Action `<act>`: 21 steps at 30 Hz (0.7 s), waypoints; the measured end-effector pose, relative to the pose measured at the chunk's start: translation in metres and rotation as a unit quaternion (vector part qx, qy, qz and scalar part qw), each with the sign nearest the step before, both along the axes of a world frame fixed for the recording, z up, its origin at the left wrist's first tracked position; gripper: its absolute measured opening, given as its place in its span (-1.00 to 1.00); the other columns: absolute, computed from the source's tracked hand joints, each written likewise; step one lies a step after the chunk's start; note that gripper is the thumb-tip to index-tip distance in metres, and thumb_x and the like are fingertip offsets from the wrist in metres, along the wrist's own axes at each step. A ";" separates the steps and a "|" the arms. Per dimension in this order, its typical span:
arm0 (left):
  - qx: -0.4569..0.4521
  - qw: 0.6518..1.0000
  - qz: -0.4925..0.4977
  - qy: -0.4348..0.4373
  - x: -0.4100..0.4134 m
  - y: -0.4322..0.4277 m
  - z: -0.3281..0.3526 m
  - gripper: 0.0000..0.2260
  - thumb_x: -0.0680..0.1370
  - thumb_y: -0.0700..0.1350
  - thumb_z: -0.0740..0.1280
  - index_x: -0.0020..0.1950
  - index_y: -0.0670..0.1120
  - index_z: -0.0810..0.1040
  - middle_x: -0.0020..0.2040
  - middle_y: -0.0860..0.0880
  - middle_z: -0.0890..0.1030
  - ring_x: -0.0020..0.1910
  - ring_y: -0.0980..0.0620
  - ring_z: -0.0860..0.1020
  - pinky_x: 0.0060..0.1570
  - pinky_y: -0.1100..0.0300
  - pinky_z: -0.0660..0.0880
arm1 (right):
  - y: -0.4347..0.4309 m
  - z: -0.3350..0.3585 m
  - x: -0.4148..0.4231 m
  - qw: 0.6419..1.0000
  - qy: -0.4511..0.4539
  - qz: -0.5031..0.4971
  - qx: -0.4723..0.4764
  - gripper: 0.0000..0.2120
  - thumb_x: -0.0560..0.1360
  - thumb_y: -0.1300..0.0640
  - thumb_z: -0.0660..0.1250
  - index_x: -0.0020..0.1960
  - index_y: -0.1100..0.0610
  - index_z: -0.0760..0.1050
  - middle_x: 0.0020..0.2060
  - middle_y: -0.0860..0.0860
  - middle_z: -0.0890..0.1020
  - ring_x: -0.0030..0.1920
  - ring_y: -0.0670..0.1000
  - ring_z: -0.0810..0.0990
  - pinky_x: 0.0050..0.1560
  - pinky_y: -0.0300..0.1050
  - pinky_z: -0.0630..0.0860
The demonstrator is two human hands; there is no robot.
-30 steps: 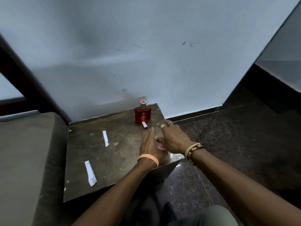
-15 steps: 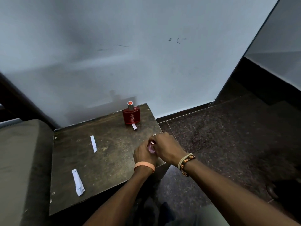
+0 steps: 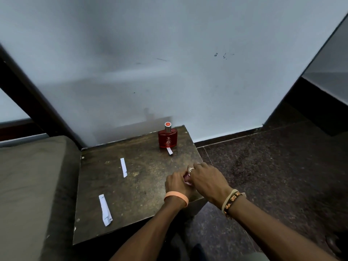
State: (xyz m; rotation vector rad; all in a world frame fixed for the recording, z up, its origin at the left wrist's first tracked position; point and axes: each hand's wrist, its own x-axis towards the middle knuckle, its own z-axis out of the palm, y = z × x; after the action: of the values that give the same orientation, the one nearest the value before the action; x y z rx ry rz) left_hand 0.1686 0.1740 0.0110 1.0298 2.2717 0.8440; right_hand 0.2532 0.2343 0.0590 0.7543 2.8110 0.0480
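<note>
Pink object (image 3: 187,181): one, gripped between left hand (image 3: 175,183) and right hand (image 3: 207,178)

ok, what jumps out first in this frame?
The red perfume bottle stands upright at the far right corner of the dark table, close to the wall. At the table's near right edge, the left hand and right hand meet, gripping a small pink thing between them. A creased white paper strip lies near the front left.

bottle (image 3: 167,138) on table (image 3: 131,194), behind left hand (image 3: 177,182) and right hand (image 3: 207,180)
</note>
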 end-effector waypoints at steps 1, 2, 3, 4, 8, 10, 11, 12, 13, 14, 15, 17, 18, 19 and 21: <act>-0.001 1.000 0.000 -0.007 0.000 -0.001 0.001 -0.90 0.43 -0.11 0.35 -0.12 -0.06 0.64 -0.14 -0.12 0.68 -0.14 -0.12 0.62 -0.23 0.21 0.39 | 0.000 0.000 0.000 1.000 -0.009 -0.003 0.003 -0.66 0.67 0.00 0.09 0.33 0.17 0.38 0.22 0.14 0.51 0.21 0.13 0.50 0.15 -0.01 0.47; -0.001 1.000 0.002 -0.013 0.000 -0.002 0.002 -0.89 0.44 -0.11 0.34 -0.11 -0.07 0.65 -0.14 -0.12 0.68 -0.13 -0.12 0.62 -0.23 0.22 0.39 | 0.000 0.001 -0.001 1.000 -0.015 -0.008 0.007 -0.64 0.67 -0.05 0.07 0.31 0.16 0.39 0.20 0.13 0.52 0.19 0.13 0.51 0.10 -0.01 0.47; 0.001 1.000 0.005 -0.019 0.000 -0.002 0.003 -0.88 0.45 -0.12 0.33 -0.12 -0.08 0.65 -0.14 -0.13 0.68 -0.13 -0.12 0.62 -0.24 0.23 0.38 | 0.001 0.002 -0.002 1.000 -0.020 -0.014 0.008 -0.62 0.67 -0.09 0.04 0.29 0.15 0.39 0.18 0.12 0.53 0.16 0.14 0.53 0.05 -0.01 0.47; 0.003 1.000 0.008 -0.024 0.000 -0.003 0.004 -0.87 0.44 -0.11 0.33 -0.13 -0.09 0.66 -0.16 -0.13 0.68 -0.15 -0.11 0.62 -0.25 0.24 0.37 | 0.001 0.003 -0.003 0.999 -0.024 -0.020 0.008 -0.63 0.67 -0.09 0.03 0.28 0.14 0.39 0.16 0.11 0.55 0.15 0.14 0.54 0.01 -0.02 0.47; 0.011 0.999 0.008 -0.039 -0.001 -0.006 0.008 -0.87 0.44 -0.08 0.38 -0.07 -0.06 0.68 -0.16 -0.12 0.70 -0.18 -0.06 0.63 -0.25 0.24 0.42 | 0.000 0.008 -0.004 0.999 -0.034 -0.016 0.004 -0.71 0.66 0.06 0.07 0.32 0.15 0.32 0.15 0.12 0.55 0.15 0.15 0.54 -0.01 0.00 0.49; 0.015 0.999 0.009 -0.048 -0.001 -0.006 0.009 -0.88 0.43 -0.09 0.40 -0.08 -0.04 0.68 -0.18 -0.08 0.70 -0.20 -0.02 0.64 -0.23 0.22 0.48 | -0.001 0.006 -0.003 0.999 -0.035 -0.024 0.003 -0.68 0.67 0.00 0.04 0.33 0.14 0.29 0.11 0.11 0.57 0.13 0.14 0.55 -0.08 -0.01 0.46; 0.016 0.999 0.012 -0.049 -0.001 -0.006 0.008 -0.89 0.42 -0.11 0.39 -0.09 -0.02 0.68 -0.21 -0.06 0.70 -0.21 -0.01 0.64 -0.23 0.21 0.50 | 0.000 0.003 -0.003 0.999 -0.027 -0.041 -0.004 -0.65 0.67 -0.08 0.01 0.31 0.12 0.31 0.09 0.10 0.59 0.11 0.14 0.57 -0.14 -0.02 0.43; 0.013 0.999 0.013 -0.049 -0.001 -0.006 0.007 -0.88 0.42 -0.12 0.38 -0.10 0.00 0.69 -0.22 -0.04 0.70 -0.21 0.00 0.64 -0.22 0.20 0.53 | 0.000 0.000 -0.004 0.998 -0.021 -0.059 -0.007 -0.61 0.66 -0.14 -0.01 0.27 0.11 0.35 0.06 0.08 0.61 0.08 0.13 0.59 -0.19 -0.03 0.40; 0.011 0.999 0.015 -0.049 -0.001 -0.006 0.007 -0.86 0.42 -0.14 0.37 -0.09 0.02 0.69 -0.22 -0.03 0.70 -0.21 0.00 0.64 -0.20 0.19 0.55 | 0.001 -0.004 -0.006 0.997 -0.022 -0.073 -0.008 -0.58 0.66 -0.18 -0.02 0.23 0.10 0.38 0.04 0.08 0.63 0.06 0.12 0.61 -0.21 -0.04 0.39; 0.010 0.998 0.017 -0.051 -0.001 -0.006 0.006 -0.84 0.42 -0.15 0.38 -0.06 0.03 0.69 -0.20 -0.02 0.71 -0.20 0.00 0.64 -0.18 0.18 0.56 | 0.002 -0.005 -0.008 0.996 -0.024 -0.084 -0.011 -0.57 0.65 -0.20 -0.02 0.21 0.10 0.40 0.04 0.07 0.63 0.05 0.12 0.62 -0.22 -0.05 0.39; 0.012 0.998 0.018 -0.056 -0.001 -0.006 0.006 -0.82 0.42 -0.15 0.39 -0.03 0.04 0.68 -0.18 -0.02 0.71 -0.19 0.01 0.64 -0.16 0.18 0.58 | 0.003 -0.005 -0.009 0.995 -0.028 -0.090 -0.016 -0.59 0.65 -0.18 -0.01 0.19 0.10 0.41 0.04 0.06 0.63 0.04 0.11 0.63 -0.21 -0.04 0.40; 0.013 0.998 0.012 -0.064 -0.001 -0.007 0.009 -0.80 0.42 -0.13 0.44 0.03 0.02 0.68 -0.13 -0.03 0.71 -0.16 0.04 0.64 -0.12 0.18 0.58 | 0.004 -0.001 -0.008 0.996 -0.035 -0.082 -0.021 -0.64 0.67 -0.11 0.01 0.21 0.11 0.40 0.07 0.06 0.63 0.05 0.12 0.63 -0.20 -0.03 0.40; 0.015 0.998 0.009 -0.064 -0.001 -0.007 0.009 -0.78 0.43 -0.14 0.44 0.06 0.01 0.67 -0.11 -0.04 0.71 -0.14 0.04 0.64 -0.09 0.19 0.58 | 0.005 0.000 -0.008 0.997 -0.037 -0.072 -0.019 -0.66 0.67 -0.08 0.01 0.23 0.12 0.39 0.08 0.07 0.62 0.06 0.13 0.63 -0.19 -0.03 0.39; 0.015 0.998 0.008 -0.064 -0.001 -0.006 0.008 -0.77 0.45 -0.16 0.42 0.09 0.00 0.66 -0.08 -0.05 0.71 -0.12 0.03 0.64 -0.07 0.21 0.57 | 0.004 0.000 -0.007 0.997 -0.033 -0.069 -0.018 -0.66 0.67 -0.09 0.02 0.23 0.12 0.38 0.08 0.07 0.62 0.06 0.13 0.63 -0.18 -0.03 0.40; 0.016 0.998 0.017 -0.057 -0.001 -0.005 0.007 -0.73 0.48 -0.22 0.34 0.14 0.01 0.65 -0.03 -0.07 0.70 -0.08 0.01 0.64 -0.07 0.24 0.53 | 0.005 -0.004 -0.004 0.995 -0.021 -0.093 -0.024 -0.60 0.65 -0.17 0.01 0.21 0.10 0.41 0.06 0.07 0.62 0.02 0.12 0.64 -0.18 -0.03 0.43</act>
State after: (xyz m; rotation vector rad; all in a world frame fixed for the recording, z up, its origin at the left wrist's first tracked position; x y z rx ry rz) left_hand 0.1676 0.1688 0.0176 0.9348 2.1920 0.9330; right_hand 0.2490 0.2389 0.0553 0.9879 2.6793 -0.0359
